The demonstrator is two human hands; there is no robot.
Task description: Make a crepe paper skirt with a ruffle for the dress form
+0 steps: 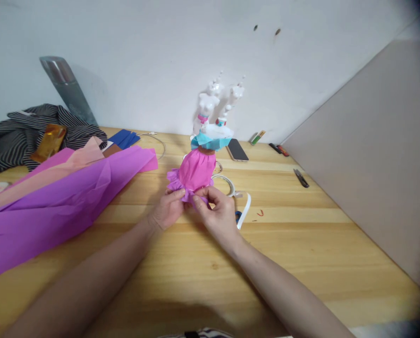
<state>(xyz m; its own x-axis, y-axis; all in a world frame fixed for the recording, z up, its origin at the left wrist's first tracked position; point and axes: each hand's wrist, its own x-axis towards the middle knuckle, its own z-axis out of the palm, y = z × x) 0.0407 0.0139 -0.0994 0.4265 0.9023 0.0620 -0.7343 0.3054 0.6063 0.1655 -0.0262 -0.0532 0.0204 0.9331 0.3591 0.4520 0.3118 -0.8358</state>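
A small paper figure with a bright pink skirt (198, 170) and a turquoise, white-topped upper part (212, 140) stands tilted in front of me. Along the skirt's hem runs a purple paper ruffle (174, 178). My left hand (170, 209) grips the ruffle from the left, thumb on top. From the right, my right hand (217, 212) pinches the same ruffle between thumb and fingers. Just behind the right hand lies a roll of white tape (232, 188). A white strip (244, 211) and a dark blue object (237, 216), partly hidden, are beside that wrist.
Large purple crepe paper sheets (69, 202) cover the table's left side, near a striped cloth (5, 138) and a tilted bottle (67, 87). White figurines (207, 105) stand by the wall. Farther right are a phone (237, 150) and a utility knife (300, 178).
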